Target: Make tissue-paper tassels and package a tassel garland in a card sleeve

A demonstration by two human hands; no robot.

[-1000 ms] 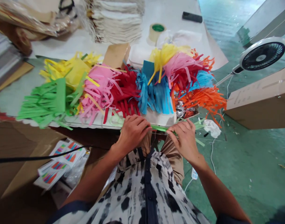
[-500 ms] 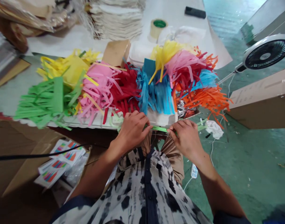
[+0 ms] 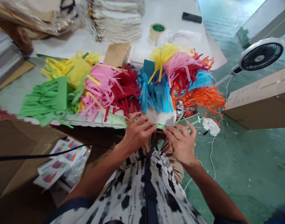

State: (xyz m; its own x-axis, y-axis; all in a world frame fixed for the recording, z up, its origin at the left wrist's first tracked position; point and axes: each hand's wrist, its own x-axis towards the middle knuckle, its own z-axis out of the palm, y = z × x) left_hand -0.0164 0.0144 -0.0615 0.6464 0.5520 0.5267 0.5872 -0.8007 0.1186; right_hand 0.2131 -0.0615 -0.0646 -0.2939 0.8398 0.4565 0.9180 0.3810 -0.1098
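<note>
My left hand (image 3: 137,132) and my right hand (image 3: 181,143) both pinch a thin green paper strip (image 3: 159,126) just off the table's near edge, above my lap. The strip runs between the two hands and out past the right one. Right behind the hands lie piles of fringed tissue paper: green (image 3: 49,99), yellow (image 3: 65,67), pink (image 3: 100,88), red (image 3: 125,91), blue (image 3: 155,90) and orange (image 3: 203,98).
A tape roll (image 3: 156,30), a stack of cream fabric (image 3: 117,20) and a black bar (image 3: 192,17) lie at the table's far side. A small fan (image 3: 260,57) and a cardboard box (image 3: 261,101) stand on the green floor at right. Printed cards (image 3: 59,158) lie at lower left.
My hands have drawn closer together on the green strip, and my right hand has shifted left and slightly down. The paper piles have not moved.
</note>
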